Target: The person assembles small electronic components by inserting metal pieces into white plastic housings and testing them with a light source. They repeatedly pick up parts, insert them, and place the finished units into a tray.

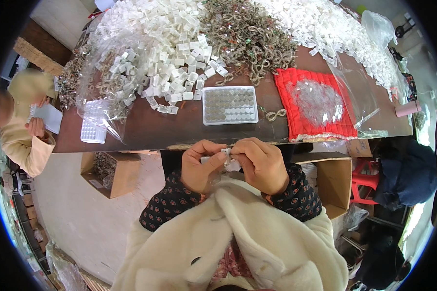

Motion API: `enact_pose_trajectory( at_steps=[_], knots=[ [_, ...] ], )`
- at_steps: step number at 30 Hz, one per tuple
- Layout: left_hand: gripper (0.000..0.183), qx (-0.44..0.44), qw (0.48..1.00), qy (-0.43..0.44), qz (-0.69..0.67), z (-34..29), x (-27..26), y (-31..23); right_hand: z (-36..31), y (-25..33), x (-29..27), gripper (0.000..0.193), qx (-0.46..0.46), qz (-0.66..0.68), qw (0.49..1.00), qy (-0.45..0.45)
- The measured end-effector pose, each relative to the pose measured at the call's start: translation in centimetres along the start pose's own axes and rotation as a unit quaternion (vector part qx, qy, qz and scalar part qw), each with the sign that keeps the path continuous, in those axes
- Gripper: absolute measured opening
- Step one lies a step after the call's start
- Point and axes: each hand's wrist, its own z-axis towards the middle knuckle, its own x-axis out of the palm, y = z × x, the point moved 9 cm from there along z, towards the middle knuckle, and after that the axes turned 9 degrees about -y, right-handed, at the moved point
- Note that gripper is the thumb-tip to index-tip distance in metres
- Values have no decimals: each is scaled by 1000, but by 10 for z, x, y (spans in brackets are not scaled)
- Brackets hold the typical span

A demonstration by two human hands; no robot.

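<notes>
My left hand (199, 167) and my right hand (263, 165) meet in front of my chest, just off the table's near edge. Between their fingertips they pinch a small white plastic case (226, 152), like those in the heap. Fingers cover much of it, and its inner side cannot be made out. Straight ahead lies a white tray (230, 121) with rows of round silver button cells (223, 99); several pockets at its front right hold none. To the tray's right lies one twisted bundle of light-string wire (276, 115).
White cases (172, 58) and wire bundles (250, 34) are heaped along the far side. A red quilted cloth (296, 128) carries clear plastic bits (320, 102). Another white tray (93, 131) lies left under plastic film. A person (29, 111) works at far left. Cardboard boxes (124, 174) stand below.
</notes>
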Motion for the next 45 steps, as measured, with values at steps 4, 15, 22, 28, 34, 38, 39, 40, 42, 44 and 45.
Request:
enact_pose_trajectory(
  at_steps=[4,15,22,28,34,38,39,40,42,44,45],
  knots=[
    [19,-80,995,-60,-15,7,-13,18,8,-36,-13,13,62,28,998,2],
    [17,-86,992,-19,-90,17,-9,16,18,-105,-45,13,66,-240,962,-109],
    [24,-98,993,-21,63,14,2,14,7,-14,-22,22,-43,-47,998,-12],
    [20,-68,996,-12,47,5,-5,-3,4,6,1,29,-60,-2,998,-16],
    [19,420,681,-143,583,6,-24,-122,1,-3,0,23,-7,-1,998,-57],
    [15,351,568,-202,716,39,-62,-132,1,-7,3,19,7,5,999,-51],
    [15,356,567,-188,719,45,-65,-131,1,-9,3,19,15,8,999,-52],
    [15,363,571,-170,716,48,-65,-129,2,-11,4,18,29,13,998,-48],
    [14,365,568,-170,718,50,-68,-131,3,-12,4,18,31,11,998,-50],
    [12,397,594,-159,681,42,-61,-135,5,-11,4,18,28,20,998,-47],
    [10,426,619,-149,644,34,-54,-139,6,-9,5,18,21,29,998,-46]
  ],
)
